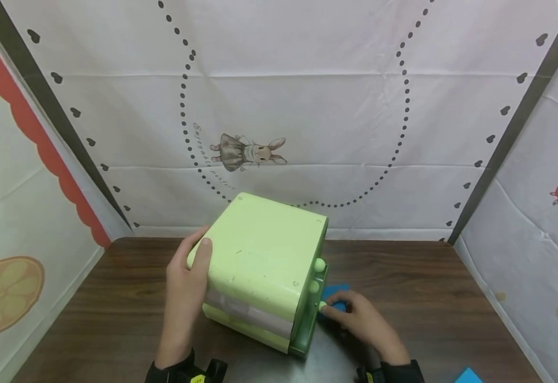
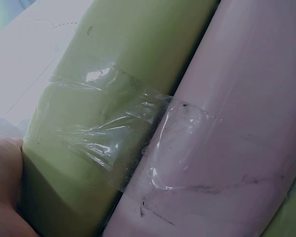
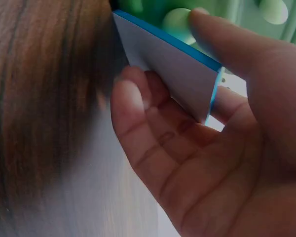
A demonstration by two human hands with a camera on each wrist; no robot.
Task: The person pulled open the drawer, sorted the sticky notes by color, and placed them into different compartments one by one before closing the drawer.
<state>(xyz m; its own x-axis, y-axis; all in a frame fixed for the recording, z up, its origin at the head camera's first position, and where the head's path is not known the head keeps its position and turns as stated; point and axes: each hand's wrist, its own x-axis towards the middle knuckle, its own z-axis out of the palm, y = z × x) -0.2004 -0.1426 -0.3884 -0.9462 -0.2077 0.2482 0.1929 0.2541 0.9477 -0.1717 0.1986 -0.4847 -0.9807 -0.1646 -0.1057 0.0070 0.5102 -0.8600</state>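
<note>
A light green mini drawer box (image 1: 264, 247), with a pale pink band and a dark green front, sits turned at an angle on the table. My left hand (image 1: 190, 287) grips its left side, thumb over the top edge. Clear tape (image 2: 113, 123) crosses the green shell and pink band in the left wrist view. Round pale green knobs (image 1: 319, 265) line the front. My right hand (image 1: 362, 319) pinches the lowest knob (image 1: 322, 305) between thumb and index finger. A flat blue-edged piece with a whitish face (image 3: 172, 69) lies among the right hand's fingers, against the front.
A second blue piece (image 1: 467, 376) shows at the bottom edge, to the right. The dark wood table (image 1: 432, 303) is bordered by white printed cloth walls (image 1: 302, 117) at the back and both sides.
</note>
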